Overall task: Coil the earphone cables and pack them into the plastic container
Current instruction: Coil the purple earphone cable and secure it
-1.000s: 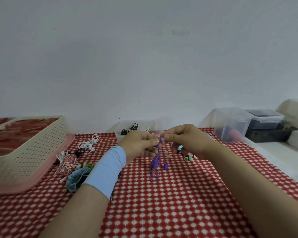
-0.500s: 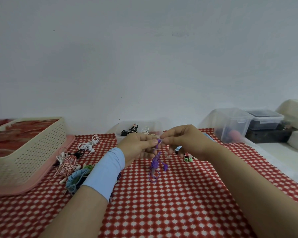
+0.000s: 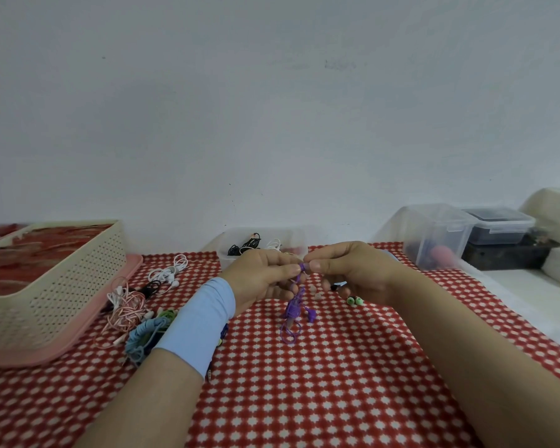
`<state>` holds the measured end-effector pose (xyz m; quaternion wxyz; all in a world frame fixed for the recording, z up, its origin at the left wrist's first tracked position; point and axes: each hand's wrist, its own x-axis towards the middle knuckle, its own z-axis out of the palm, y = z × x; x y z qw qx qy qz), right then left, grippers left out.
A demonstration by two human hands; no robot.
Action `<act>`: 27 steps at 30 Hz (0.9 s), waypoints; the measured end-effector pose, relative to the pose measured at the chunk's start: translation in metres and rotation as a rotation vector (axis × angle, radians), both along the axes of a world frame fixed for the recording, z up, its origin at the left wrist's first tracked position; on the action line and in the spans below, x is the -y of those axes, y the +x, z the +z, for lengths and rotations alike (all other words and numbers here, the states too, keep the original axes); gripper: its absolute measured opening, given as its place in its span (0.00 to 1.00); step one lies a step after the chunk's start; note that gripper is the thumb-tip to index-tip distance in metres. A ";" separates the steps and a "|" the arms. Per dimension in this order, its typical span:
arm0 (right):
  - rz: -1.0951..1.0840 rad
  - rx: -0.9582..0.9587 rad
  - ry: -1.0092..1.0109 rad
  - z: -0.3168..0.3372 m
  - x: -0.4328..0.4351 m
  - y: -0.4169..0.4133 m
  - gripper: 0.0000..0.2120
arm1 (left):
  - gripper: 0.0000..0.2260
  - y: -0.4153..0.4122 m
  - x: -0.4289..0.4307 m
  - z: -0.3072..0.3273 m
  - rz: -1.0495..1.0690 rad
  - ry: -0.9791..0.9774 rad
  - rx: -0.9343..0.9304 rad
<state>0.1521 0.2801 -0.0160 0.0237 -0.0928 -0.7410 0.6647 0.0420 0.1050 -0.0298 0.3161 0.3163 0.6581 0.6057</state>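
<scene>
Purple earphone cable (image 3: 293, 310) hangs mid-table below both hands, partly coiled; whether its lower loop touches the cloth, I cannot tell. Left hand (image 3: 262, 279) and right hand (image 3: 353, 270) each pinch its top end between thumb and forefinger. Plastic container (image 3: 227, 260) stands far, behind the hands, partly hidden. Tangled earphones (image 3: 126, 308) lie left.

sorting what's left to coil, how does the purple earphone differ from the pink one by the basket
The purple earphone is pinched at its top by the left hand and right hand; the pink earphone lies untouched on the cloth. The purple earphone is wound into a narrow bundle; the pink earphone is a loose, spread tangle. Both are outside the clear box behind the hands.
</scene>
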 end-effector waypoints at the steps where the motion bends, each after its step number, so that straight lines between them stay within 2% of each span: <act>1: 0.012 0.007 -0.003 0.000 0.000 0.000 0.06 | 0.07 0.000 0.000 0.000 -0.001 0.005 0.001; 8: 0.027 0.027 -0.025 -0.001 -0.001 -0.001 0.12 | 0.09 0.005 -0.002 0.002 0.011 0.029 -0.005; 12: 0.070 0.040 -0.110 -0.001 -0.004 -0.002 0.09 | 0.06 0.008 -0.003 0.004 -0.018 0.076 0.040; 15: 0.073 0.095 -0.102 -0.001 -0.005 -0.003 0.12 | 0.06 0.008 -0.003 0.004 -0.017 0.050 -0.006; 22: 0.059 0.141 -0.123 0.000 -0.001 -0.003 0.08 | 0.06 0.005 -0.002 0.003 0.008 0.035 -0.075; 27: -0.054 -0.022 -0.014 0.001 0.008 -0.001 0.04 | 0.05 0.003 -0.004 0.002 0.077 -0.009 -0.080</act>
